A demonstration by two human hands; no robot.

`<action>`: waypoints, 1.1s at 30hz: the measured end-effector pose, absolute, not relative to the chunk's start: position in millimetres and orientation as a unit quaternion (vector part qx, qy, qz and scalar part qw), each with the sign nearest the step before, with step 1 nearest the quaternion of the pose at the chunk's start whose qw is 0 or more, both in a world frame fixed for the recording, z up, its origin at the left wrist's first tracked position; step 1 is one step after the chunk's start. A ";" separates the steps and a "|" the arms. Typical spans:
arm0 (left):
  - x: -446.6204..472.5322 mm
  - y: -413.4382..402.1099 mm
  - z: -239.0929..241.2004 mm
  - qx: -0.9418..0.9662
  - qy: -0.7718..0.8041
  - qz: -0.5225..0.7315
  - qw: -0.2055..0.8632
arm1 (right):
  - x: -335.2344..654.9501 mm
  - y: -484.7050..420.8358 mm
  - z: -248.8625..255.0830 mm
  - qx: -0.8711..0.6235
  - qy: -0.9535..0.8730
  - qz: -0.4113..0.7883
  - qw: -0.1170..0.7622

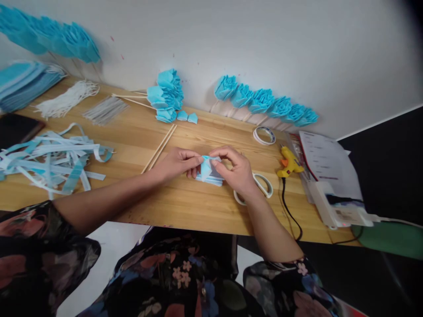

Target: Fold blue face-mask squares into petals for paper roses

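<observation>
Flowered black clothing (185,281) filled the bottom of the head view, in front of the wooden bench (185,211). Left hand (180,163) and right hand (236,169) met mid-bench, holding a small blue cloth piece (206,168) just above a pale blue pile (213,180). Fingers of both were nearly closed, thumb and forefinger pinching the piece; some fingertips hidden, couldn't tell their contact. Step in hand looked like folding; next move seemed to call for a firm pinch and a pressed crease. White looped thing (263,184) lay partly behind the right forearm (274,224), scissors or tape, couldn't tell; it might snag the arm, as might the black cord (287,211) of the yellow glue gun (291,162). Farther back: tape roll (264,135), blue flowers (261,101) by the wall. Left side: two sticks (159,149), scrap strips (62,160), white strings (68,99), thin wires (105,110), mask stack (28,83).
</observation>
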State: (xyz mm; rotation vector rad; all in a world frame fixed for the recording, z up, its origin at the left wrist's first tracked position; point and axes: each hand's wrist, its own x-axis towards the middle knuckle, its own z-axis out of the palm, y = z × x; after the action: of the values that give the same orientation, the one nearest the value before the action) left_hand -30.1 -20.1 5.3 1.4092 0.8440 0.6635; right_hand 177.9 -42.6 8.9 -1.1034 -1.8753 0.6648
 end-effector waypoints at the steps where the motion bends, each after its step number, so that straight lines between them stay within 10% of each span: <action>1: -30.0 -19.9 4.6 0.621 0.369 0.289 0.628 | 177.7 -43.1 8.7 -0.453 -0.733 0.283 0.421; 33: -31.1 -22.7 6.3 0.616 0.336 0.280 0.655 | 172.2 -41.9 6.4 -0.434 -0.725 0.312 0.433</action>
State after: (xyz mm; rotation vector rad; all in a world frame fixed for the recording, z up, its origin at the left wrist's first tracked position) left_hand -31.1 -22.7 6.3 1.3973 0.7618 0.6354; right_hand 172.2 -41.9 6.4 -1.0824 -1.8070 0.7772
